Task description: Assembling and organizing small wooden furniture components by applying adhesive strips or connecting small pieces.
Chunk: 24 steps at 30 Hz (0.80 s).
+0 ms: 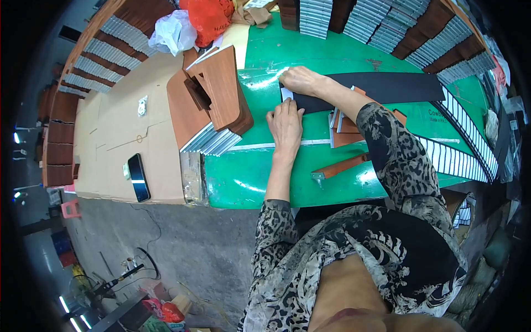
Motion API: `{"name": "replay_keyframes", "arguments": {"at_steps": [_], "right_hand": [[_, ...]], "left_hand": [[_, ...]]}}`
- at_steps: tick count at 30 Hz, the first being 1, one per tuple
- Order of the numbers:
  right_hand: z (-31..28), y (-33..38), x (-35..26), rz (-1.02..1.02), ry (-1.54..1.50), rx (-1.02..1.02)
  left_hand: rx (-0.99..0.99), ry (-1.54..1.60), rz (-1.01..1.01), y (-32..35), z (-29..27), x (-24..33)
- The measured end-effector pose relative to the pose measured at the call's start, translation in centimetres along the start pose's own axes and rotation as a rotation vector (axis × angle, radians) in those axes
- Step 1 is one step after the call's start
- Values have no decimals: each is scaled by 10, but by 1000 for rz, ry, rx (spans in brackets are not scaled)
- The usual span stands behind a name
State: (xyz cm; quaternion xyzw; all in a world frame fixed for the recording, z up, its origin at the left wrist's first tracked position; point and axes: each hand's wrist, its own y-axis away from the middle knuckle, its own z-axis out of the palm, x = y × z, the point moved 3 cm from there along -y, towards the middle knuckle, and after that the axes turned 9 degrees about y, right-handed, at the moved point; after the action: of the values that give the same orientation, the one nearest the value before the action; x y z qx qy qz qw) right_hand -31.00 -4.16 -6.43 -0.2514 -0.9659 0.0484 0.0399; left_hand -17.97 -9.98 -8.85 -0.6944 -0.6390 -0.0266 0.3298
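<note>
At its left end the black strip (381, 88) is touched by the right hand (301, 81) and, nearer, the left hand (286, 124). Brown boards (221, 91) are stacked left; a phone (139, 177) is laid on cardboard (163, 180).

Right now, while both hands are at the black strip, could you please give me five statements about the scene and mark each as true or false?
1. The phone lies on the cardboard. True.
2. The left hand rests on the phone. False: it is at the left end of the black strip.
3. The right hand is also at that end of the strip. True.
4. The red bag is to the right of the black strip. False: it is to the upper left, beside a white bag.
5. The tabletop under the strip is green. True.
</note>
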Motion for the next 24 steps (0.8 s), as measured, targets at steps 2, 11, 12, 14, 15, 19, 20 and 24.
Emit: {"name": "replay_keyframes", "arguments": {"at_steps": [2,11,12,14,15,19,20,24], "right_hand": [[0,1,5,22,-5,39],[-80,48,2,455,-1415,-9],[-101,65,-13,427,-1393,-41],[-119,101,-36,395,-1389,-59],[-118,123,-42,373,-1395,-91],[-104,187,-69,483,-1513,-82],[-100,198,-76,484,-1534,-50],[-96,211,-100,384,-1084,-18]], "left_hand": [[16,-4,4,1,1,2],[-82,212,-92,-2,-12,-6],[-23,392,-192,-4,-22,-5],[126,451,-129,2,-41,4],[189,436,-84,10,-48,13],[172,616,-256,67,-71,37],[158,682,-297,84,-71,42],[133,829,-360,127,-65,61]]}}
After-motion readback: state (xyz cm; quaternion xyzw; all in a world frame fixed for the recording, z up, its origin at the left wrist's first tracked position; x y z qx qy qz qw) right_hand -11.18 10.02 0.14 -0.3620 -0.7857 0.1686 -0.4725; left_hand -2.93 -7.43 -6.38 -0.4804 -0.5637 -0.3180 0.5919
